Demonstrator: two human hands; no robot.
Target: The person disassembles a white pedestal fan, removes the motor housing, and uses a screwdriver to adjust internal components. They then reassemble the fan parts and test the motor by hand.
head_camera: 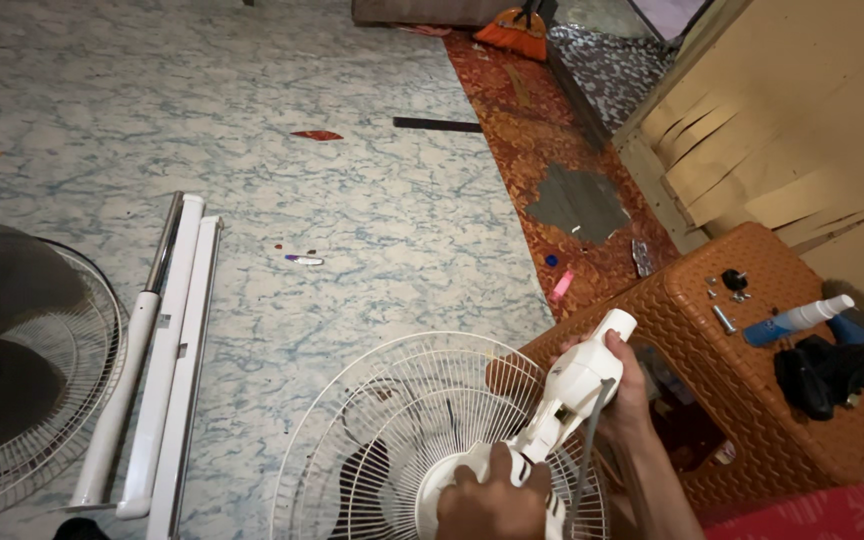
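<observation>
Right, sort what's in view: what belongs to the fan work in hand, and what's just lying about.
In hand:
- white fan motor housing, held by right hand
- left hand on the motor's rear
- white wire grille
- screws and knob on the brown stool
- blue spray bottle
- white poles

Lying about:
- orange broom
- black cloth
- second fan grille

The right hand (624, 395) wraps the white fan motor housing (577, 385), while the left hand (492, 500) presses its base against the white wire fan guard (392, 420). Beside them, a brown woven stool (712, 330) carries a blue spray bottle (797, 320), probably screws, and black cloth (832, 370).
</observation>
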